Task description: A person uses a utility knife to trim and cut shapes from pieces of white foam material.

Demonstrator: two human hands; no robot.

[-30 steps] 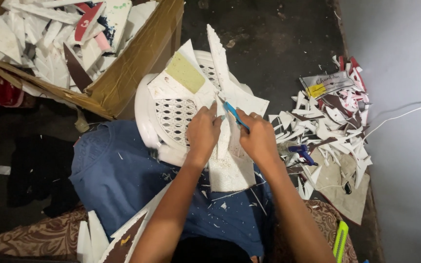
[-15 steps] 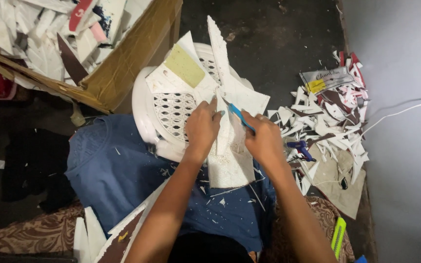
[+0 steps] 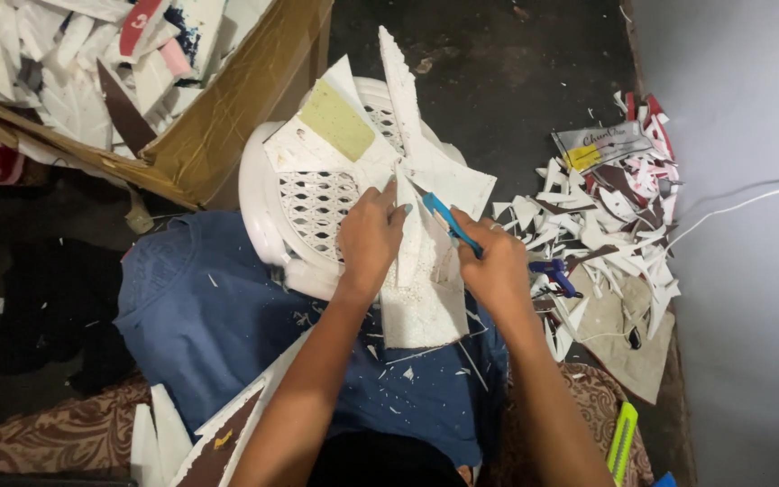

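Observation:
My left hand (image 3: pixel 370 236) presses down on a white foam sheet piece (image 3: pixel 421 302) that lies over the edge of a white plastic stool (image 3: pixel 268 203). My right hand (image 3: pixel 496 261) grips a blue-handled knife (image 3: pixel 449 222), its tip at the sheet's upper part beside my left fingers. More white sheet pieces (image 3: pixel 407 117), one with a yellow-green patch (image 3: pixel 335 119), lie on the stool's perforated seat. Blue cloth (image 3: pixel 218 316) covers my lap under the sheet, sprinkled with white crumbs.
An open cardboard box (image 3: pixel 218 99) full of white scraps stands at the upper left. A heap of cut white and red scraps (image 3: pixel 606 225) lies on the dark floor to the right, with a blue tool (image 3: pixel 556 273). A yellow-green cutter (image 3: pixel 622 439) lies at the lower right.
The view has drifted slightly. My right hand has drawn the knife a little down and right along the sheet; my left hand stays pressed on it.

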